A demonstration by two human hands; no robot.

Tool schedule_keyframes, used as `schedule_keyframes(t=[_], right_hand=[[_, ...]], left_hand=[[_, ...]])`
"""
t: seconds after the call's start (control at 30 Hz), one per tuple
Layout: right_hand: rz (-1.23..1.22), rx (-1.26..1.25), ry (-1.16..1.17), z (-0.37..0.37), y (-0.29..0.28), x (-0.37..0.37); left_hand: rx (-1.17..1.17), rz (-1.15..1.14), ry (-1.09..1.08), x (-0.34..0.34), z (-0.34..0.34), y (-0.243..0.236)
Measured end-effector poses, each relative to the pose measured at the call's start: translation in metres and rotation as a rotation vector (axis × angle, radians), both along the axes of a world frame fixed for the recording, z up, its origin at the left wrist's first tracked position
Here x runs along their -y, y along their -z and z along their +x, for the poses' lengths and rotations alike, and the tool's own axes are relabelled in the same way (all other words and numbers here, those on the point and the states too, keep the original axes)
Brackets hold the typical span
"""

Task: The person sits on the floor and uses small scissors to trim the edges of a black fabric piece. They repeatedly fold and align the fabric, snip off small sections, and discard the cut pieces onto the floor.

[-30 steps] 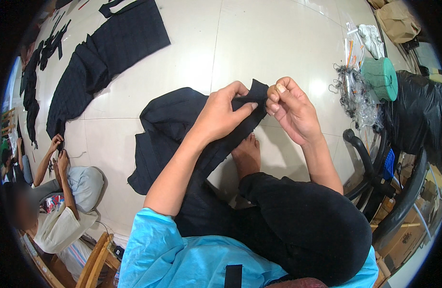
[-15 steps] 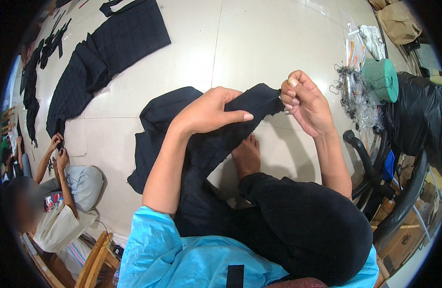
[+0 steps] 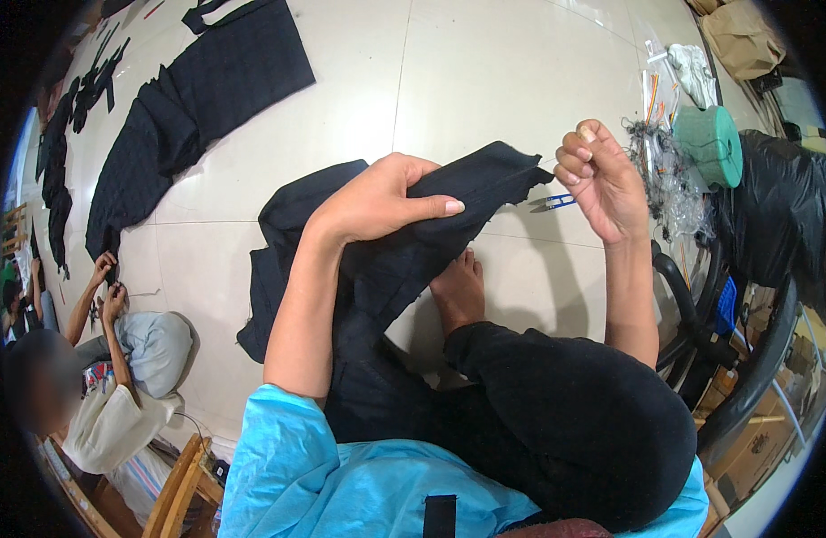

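Observation:
A piece of black cloth (image 3: 471, 184) is stretched out in front of me, its frayed end pointing right. My left hand (image 3: 377, 202) grips it, thumb on top and the other fingers mostly hidden. The rest of the cloth hangs in folds towards my lap. Just right of the frayed end, my right hand (image 3: 605, 179) is raised with its fingers closed in a pinch; what they hold is too small to make out. Blue-handled thread snips (image 3: 556, 203) show beside that palm. Whether they are in the hand or behind it, I cannot tell.
More black cloth (image 3: 162, 134) is spread over the tiled floor at upper left. A co-worker's hands (image 3: 110, 278) work on its lower end. At right are a green spool (image 3: 710, 148), tangled threads and plastic (image 3: 668, 179), a black bag (image 3: 780, 211) and a chair base (image 3: 691, 314).
My right hand has moved right, away from the cloth's end, uncovering more of the snips. The cloth's end has shifted slightly right and up; my left hand keeps its grip.

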State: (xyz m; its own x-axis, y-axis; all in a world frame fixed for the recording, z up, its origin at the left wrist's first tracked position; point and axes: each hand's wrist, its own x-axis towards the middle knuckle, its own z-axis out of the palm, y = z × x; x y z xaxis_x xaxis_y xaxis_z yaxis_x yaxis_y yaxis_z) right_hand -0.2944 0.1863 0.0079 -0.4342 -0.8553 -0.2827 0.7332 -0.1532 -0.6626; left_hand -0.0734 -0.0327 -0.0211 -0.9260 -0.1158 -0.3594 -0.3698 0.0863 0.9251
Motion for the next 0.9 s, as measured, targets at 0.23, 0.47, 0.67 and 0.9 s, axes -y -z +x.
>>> schedule_keyframes(t=[0.23, 0.47, 0.67, 0.9], right_hand=[[-0.059, -0.014, 0.032, -0.028, -0.006, -0.011], [-0.092, -0.024, 0.079, -0.062, -0.008, -0.023], [-0.093, -0.017, 0.105, -0.097, -0.012, -0.038], [-0.110, -0.018, 0.149, -0.122, -0.038, -0.056]], left_hand=[[0.093, 0.008, 0.013, 0.004, -0.003, -0.006], [0.107, 0.031, 0.007, 0.004, -0.002, -0.009], [0.139, -0.019, 0.013, 0.003, -0.002, -0.002], [0.086, -0.140, 0.017, 0.002, 0.006, 0.002]])
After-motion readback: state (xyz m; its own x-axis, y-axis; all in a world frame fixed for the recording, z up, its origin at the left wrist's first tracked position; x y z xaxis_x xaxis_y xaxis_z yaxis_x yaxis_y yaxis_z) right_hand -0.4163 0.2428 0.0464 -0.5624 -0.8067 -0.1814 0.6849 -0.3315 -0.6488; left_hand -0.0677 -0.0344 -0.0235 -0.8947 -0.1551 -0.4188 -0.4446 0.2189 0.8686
